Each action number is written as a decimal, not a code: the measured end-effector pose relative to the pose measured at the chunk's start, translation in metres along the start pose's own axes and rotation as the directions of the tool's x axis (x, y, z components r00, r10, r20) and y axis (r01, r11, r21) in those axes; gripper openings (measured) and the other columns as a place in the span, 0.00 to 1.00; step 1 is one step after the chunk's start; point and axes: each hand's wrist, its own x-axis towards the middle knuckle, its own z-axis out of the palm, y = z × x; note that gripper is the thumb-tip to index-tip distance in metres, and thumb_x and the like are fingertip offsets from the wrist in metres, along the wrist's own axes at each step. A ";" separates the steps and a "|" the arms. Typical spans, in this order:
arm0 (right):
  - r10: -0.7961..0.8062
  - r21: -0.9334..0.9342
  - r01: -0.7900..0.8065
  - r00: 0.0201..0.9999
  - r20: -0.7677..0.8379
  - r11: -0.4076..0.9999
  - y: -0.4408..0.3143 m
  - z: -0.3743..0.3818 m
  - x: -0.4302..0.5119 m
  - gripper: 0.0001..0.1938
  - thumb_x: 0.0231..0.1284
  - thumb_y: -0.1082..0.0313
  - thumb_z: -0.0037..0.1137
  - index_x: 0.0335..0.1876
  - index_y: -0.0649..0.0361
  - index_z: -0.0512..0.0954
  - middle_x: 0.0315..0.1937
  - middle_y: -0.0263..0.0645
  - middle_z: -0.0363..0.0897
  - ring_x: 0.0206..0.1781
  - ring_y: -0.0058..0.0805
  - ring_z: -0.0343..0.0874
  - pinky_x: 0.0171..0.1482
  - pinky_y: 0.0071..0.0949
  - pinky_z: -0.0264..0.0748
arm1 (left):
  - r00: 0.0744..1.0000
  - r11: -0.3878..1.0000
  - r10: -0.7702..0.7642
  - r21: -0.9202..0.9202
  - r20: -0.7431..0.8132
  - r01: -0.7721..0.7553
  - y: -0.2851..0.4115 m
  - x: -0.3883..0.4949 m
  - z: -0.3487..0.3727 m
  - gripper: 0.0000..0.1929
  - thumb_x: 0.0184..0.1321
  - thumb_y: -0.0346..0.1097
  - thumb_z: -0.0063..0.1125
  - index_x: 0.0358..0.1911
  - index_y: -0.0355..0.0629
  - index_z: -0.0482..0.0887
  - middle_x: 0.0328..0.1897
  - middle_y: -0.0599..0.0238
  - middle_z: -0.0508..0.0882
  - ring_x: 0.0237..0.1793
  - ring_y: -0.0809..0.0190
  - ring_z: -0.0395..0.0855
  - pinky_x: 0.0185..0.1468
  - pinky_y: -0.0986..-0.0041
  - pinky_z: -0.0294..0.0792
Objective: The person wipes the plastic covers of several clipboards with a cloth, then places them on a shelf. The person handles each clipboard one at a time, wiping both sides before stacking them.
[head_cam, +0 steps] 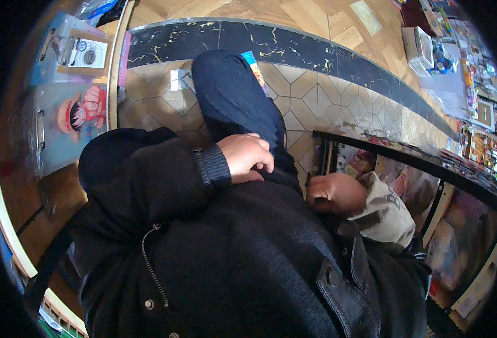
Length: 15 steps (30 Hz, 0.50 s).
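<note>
My left hand (248,158) rests at my lap, back of the hand up, with its fingers bent down over my dark trousers (240,93). Its palm side is hidden, so whether anything is under the fingers cannot be told. To the right of my thigh hangs my right hand (335,192), slightly blurred, its fingers curled together. A dark speck shows by those fingertips, too small to identify. A beige cuff (385,211) with printed letters covers the right wrist. My black jacket (231,253) fills the lower middle of the view.
On the left, a wooden-edged shelf holds clear clipboards, one with a cartoon figure (83,112). A black-framed rack (400,160) with wrapped goods stands close on my right. Ahead, a black marble-look strip (282,42) crosses the tiled floor (307,97). A white box (417,50) lies far right.
</note>
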 end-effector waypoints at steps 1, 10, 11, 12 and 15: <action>-0.019 0.000 0.019 1.000 -0.013 1.000 0.005 0.009 -0.016 0.06 0.45 0.68 0.57 0.31 0.54 0.75 0.30 0.39 0.73 0.35 0.41 0.75 0.35 0.36 0.73 | 0.999 1.000 0.026 0.007 -0.022 -0.026 0.002 0.004 0.001 0.09 0.43 0.34 0.66 0.31 0.49 0.84 0.32 0.67 0.79 0.41 0.57 0.76 0.44 0.68 0.68; 0.619 0.090 -0.623 0.782 0.068 0.777 0.052 0.164 -0.039 0.12 0.47 0.58 0.55 0.36 0.54 0.80 0.28 0.40 0.79 0.30 0.42 0.80 0.32 0.43 0.74 | 0.990 0.988 0.111 0.098 0.089 -0.120 0.013 0.026 0.001 0.04 0.39 0.33 0.64 0.22 0.52 0.83 0.29 0.69 0.79 0.42 0.59 0.75 0.41 0.69 0.70; 0.709 0.154 -0.702 0.705 0.009 0.695 0.049 0.169 -0.035 0.13 0.47 0.57 0.55 0.35 0.54 0.80 0.28 0.40 0.80 0.30 0.43 0.80 0.31 0.44 0.75 | 0.987 0.985 0.105 0.123 0.122 -0.120 0.014 0.028 0.002 0.04 0.40 0.34 0.64 0.22 0.51 0.83 0.28 0.69 0.78 0.40 0.59 0.75 0.41 0.68 0.70; 0.686 0.148 -0.671 0.720 -0.106 0.727 0.043 0.172 -0.030 0.13 0.47 0.56 0.54 0.35 0.54 0.80 0.29 0.40 0.80 0.30 0.43 0.80 0.31 0.45 0.75 | 0.984 0.982 0.099 0.146 0.149 -0.121 0.015 0.031 0.003 0.04 0.40 0.34 0.64 0.23 0.51 0.83 0.27 0.70 0.78 0.39 0.59 0.75 0.40 0.68 0.70; 0.622 0.135 -0.608 0.772 -0.130 0.782 0.027 0.158 -0.027 0.17 0.45 0.54 0.53 0.40 0.53 0.79 0.35 0.42 0.79 0.37 0.43 0.80 0.38 0.43 0.75 | 0.957 0.974 0.047 0.200 0.287 -0.108 0.018 0.040 0.007 0.05 0.41 0.37 0.64 0.25 0.51 0.84 0.27 0.71 0.80 0.37 0.59 0.78 0.38 0.66 0.72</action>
